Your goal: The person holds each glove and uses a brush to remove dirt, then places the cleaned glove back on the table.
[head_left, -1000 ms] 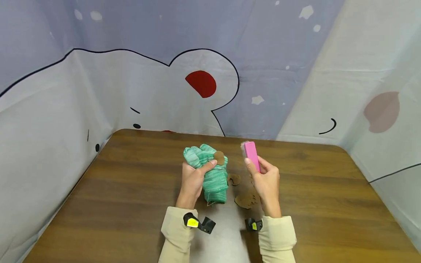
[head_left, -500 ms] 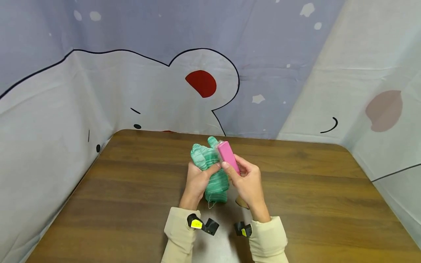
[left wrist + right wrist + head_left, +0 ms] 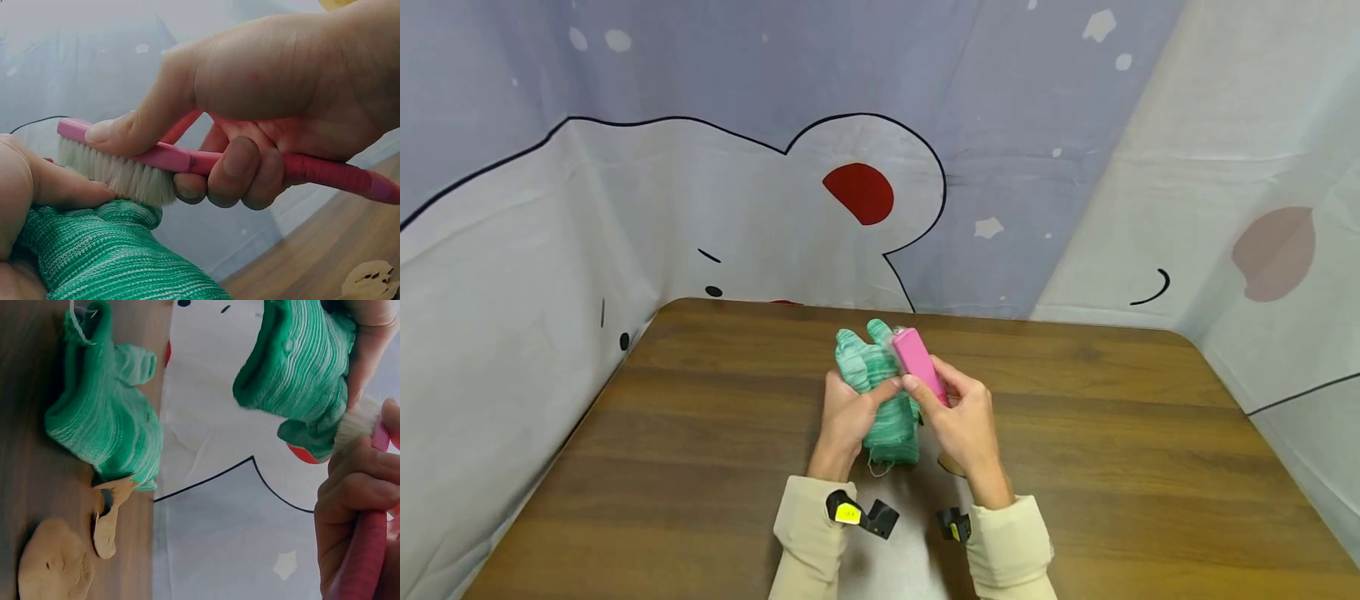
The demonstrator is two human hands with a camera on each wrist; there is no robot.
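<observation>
My left hand (image 3: 846,417) grips a green-and-white striped knitted glove (image 3: 119,250), its thumb laid across the fabric. In my right hand (image 3: 966,425) is a pink brush (image 3: 917,358), held by the red handle with the thumb along its back. The pale bristles (image 3: 119,172) meet the glove right beside my left thumb, as the left wrist view shows. A second green glove (image 3: 115,425), with a loose thread at its cuff, lies on the table below. The brush and right hand hide part of the held glove in the head view.
Flat brown pieces lie on the wooden table (image 3: 700,467): a wide one (image 3: 55,562) with small holes and a narrow curved one (image 3: 106,534) touching the lower glove. A printed cloth (image 3: 737,192) stands behind the table and along its sides.
My right hand has moved left, bringing the brush from beside the glove onto it. The round brown piece seen on the held glove earlier is now out of sight. Lately both hands have barely shifted.
</observation>
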